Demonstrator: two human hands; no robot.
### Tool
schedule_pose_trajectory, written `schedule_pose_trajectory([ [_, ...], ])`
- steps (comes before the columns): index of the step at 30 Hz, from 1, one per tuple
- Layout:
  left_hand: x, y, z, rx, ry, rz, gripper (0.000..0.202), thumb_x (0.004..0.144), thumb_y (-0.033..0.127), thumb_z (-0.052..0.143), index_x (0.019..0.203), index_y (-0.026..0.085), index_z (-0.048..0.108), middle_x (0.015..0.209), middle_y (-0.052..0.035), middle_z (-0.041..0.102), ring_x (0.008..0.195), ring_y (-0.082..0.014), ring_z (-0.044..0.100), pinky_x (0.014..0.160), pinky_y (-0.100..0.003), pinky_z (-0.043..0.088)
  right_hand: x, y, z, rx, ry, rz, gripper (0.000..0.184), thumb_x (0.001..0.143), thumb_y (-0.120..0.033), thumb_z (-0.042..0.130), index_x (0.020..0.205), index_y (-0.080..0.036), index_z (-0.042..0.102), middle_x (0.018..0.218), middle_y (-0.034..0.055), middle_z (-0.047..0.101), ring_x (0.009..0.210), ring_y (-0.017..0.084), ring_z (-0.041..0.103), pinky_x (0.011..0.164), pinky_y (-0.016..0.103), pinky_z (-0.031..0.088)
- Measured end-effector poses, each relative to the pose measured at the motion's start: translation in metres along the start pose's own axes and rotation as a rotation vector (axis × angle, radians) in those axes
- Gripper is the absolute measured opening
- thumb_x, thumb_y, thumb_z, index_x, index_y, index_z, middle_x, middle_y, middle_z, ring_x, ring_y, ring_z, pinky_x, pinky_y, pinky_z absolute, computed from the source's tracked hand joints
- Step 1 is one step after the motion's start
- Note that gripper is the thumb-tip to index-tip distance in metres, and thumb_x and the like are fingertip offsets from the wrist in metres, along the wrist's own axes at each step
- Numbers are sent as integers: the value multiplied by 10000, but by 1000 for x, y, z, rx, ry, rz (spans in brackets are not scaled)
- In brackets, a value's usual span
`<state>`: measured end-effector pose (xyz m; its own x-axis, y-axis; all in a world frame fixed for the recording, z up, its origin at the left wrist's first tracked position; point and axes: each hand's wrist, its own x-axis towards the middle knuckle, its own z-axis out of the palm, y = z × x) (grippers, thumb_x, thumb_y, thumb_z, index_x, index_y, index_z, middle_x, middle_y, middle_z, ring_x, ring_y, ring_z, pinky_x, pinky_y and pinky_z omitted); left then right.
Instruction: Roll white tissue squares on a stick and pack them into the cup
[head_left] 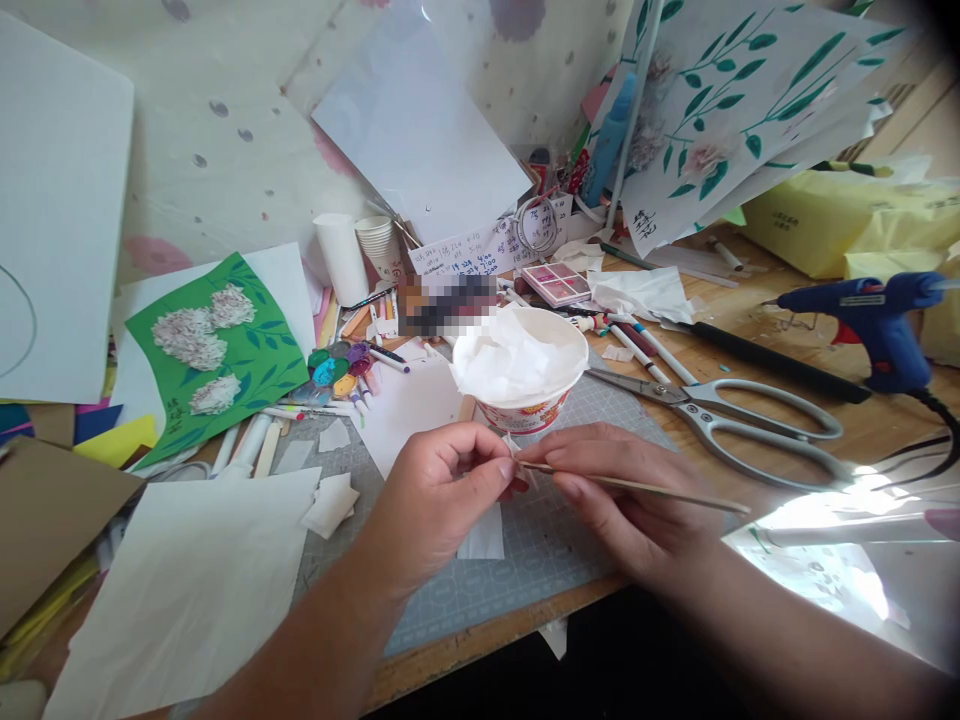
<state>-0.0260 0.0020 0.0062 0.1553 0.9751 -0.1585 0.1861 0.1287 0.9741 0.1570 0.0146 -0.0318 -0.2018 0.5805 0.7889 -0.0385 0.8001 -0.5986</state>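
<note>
My left hand point(442, 490) is closed in a pinch on a small piece of thin white paper point(511, 443), mostly hidden by the fingers. A thin wooden stick point(667, 490) lies between the thumb and fingers of my right hand point(637, 490). Its left tip meets the paper at my left fingertips, and its other end points to the right. Just beyond both hands stands a paper bowl point(525, 415) with a red printed side, filled with white tissue pieces point(510, 355). Under the hands is a grey cutting mat point(450, 600), with a small white paper square point(481, 535) on it.
Large scissors point(701, 405) and a blue glue gun point(874, 315) with a cord lie at the right. Paint pots point(341, 370), pens and paper scraps crowd the left of the bowl. A green sheet with paper flowers point(262, 370) leans behind white sheets point(195, 570).
</note>
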Motion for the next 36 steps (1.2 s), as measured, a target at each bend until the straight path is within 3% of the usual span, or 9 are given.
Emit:
schedule_pose_trajectory([
  [9,1,1,-2,-141,-15,-44,118,771,225,707,682,167,655,674,2,669,651,-131,617,672,-258,509,-11,11,-1,121,350,159,208,915,-120,653,1015,-270,757,910,36,790,860,208,750,750,358,644],
  [13,2,-1,-5,-131,-25,-3,154,794,237,699,665,168,651,657,5,658,649,-123,605,663,-243,503,7,16,-11,219,466,193,124,912,-185,691,972,-269,761,895,28,777,818,196,747,652,316,641],
  [16,2,-2,-6,-129,-23,6,158,809,240,689,673,170,650,658,6,650,656,-125,602,667,-243,501,30,18,-17,182,510,140,95,908,-203,697,946,-264,760,878,19,766,774,179,745,639,305,646],
  [18,2,-1,-6,-139,-23,-7,161,809,243,689,672,169,646,664,7,645,654,-123,600,670,-245,503,44,21,-19,61,454,145,80,912,-226,693,948,-259,756,868,20,771,766,182,741,659,323,636],
  [22,1,2,-6,-159,-27,-10,168,814,249,689,674,168,642,681,5,653,664,-122,602,680,-245,503,55,26,-23,-318,207,180,77,906,-221,687,889,-240,759,858,17,790,765,183,727,709,343,576],
  [24,0,2,-5,-168,-29,2,164,818,245,688,680,168,646,687,3,663,672,-123,606,683,-245,500,53,26,-25,-387,209,157,82,909,-215,682,903,-240,760,879,19,798,815,190,728,746,347,557],
  [32,0,1,-3,-195,-42,31,168,829,251,693,688,167,655,677,4,671,665,-121,604,670,-236,492,31,24,-23,-250,356,91,140,909,-169,696,988,-259,768,931,14,793,913,199,726,867,364,551],
  [35,0,0,-3,-196,-36,36,158,840,246,684,706,165,662,686,4,674,679,-123,607,679,-236,494,24,18,-16,25,416,11,157,916,-171,685,1021,-257,763,910,17,788,861,202,739,781,358,598],
  [36,0,-1,-3,-201,-34,41,158,845,245,682,711,164,662,690,5,669,684,-122,607,682,-235,494,21,14,-14,131,361,9,161,922,-175,676,1035,-257,757,904,18,789,831,200,743,703,341,612],
])
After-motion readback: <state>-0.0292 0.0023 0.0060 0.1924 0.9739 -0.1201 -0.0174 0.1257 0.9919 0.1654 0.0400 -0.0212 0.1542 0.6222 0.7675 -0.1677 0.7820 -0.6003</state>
